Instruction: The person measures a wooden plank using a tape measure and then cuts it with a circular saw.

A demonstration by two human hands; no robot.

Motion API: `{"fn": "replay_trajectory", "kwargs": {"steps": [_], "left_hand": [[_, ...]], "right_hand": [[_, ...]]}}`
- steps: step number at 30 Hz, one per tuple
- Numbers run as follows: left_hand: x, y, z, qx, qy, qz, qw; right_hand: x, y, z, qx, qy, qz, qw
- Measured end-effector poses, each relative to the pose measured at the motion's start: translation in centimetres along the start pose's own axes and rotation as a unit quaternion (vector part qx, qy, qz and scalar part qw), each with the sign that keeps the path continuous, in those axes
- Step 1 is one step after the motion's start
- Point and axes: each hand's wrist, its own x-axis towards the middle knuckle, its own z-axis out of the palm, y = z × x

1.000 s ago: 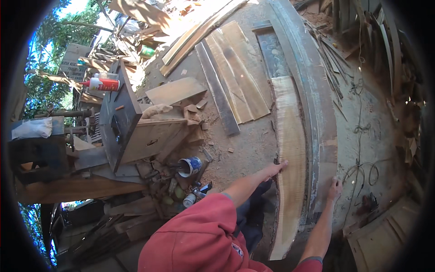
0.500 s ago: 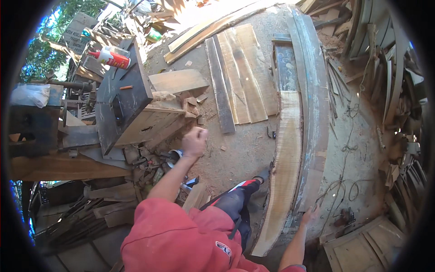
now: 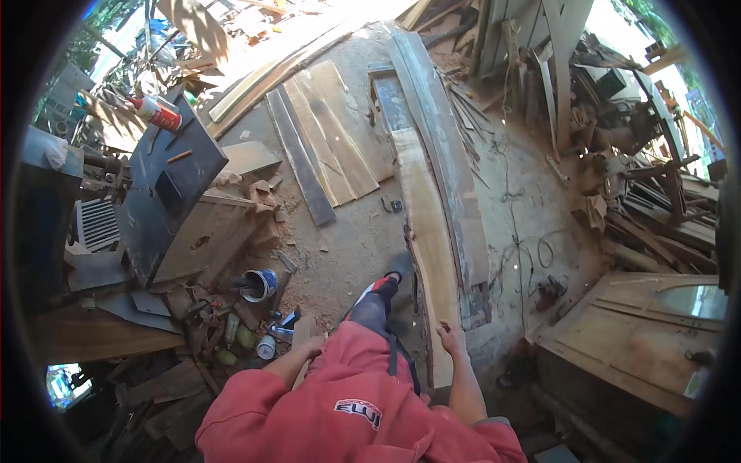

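Plank of pale yellow-brown wood (image 3: 431,239), long and flat with a dark, wavy edge on its left side, lay on the dusty grey-brown floor (image 3: 355,247) at about one o'clock from the person's chest. Its long axis ran close to a 12-to-6 line, the far end leaning a little towards 11, and its near end came back beside the body's right side.

The right hand (image 3: 450,336) was much the nearer one: it showed over that near end, its forearm reaching up from about five o'clock, fingers loosely curled. Whether it touched the wood or hung just above it, or had hold of anything, could not be told from this high view. The left hand (image 3: 311,347) was well apart, at about ten o'clock from the chest, with the torso in its red cloth shirt (image 3: 293,409) between it and the plank's near end. It looked folded in, beside a short pale wooden board (image 3: 303,328), but its fingers were hidden, so I cannot tell its grip.

Along the plank's three o'clock side ran a long, weathered blue-grey board (image 3: 449,154), roughly parallel to it. At the plank's nine o'clock side stood a dark shoe (image 3: 399,264), and at 11 lay a narrow dark-grey wooden strip (image 3: 301,158) beside broader tan wooden boards (image 3: 340,131).
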Motion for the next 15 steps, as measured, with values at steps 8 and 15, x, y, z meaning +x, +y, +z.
{"fn": "replay_trajectory", "kwargs": {"steps": [8,15], "left_hand": [[-1.2,1.4,-7.4,-0.006,0.214,0.025,0.976],[-3.6,3.5,-10.9,0.094,0.239,0.069,0.964]], "right_hand": [[-12.7,17.7,2.8,-0.086,0.065,0.123,0.986],[-20.5,19.8,10.6,-0.034,0.004,0.176,0.984]]}}
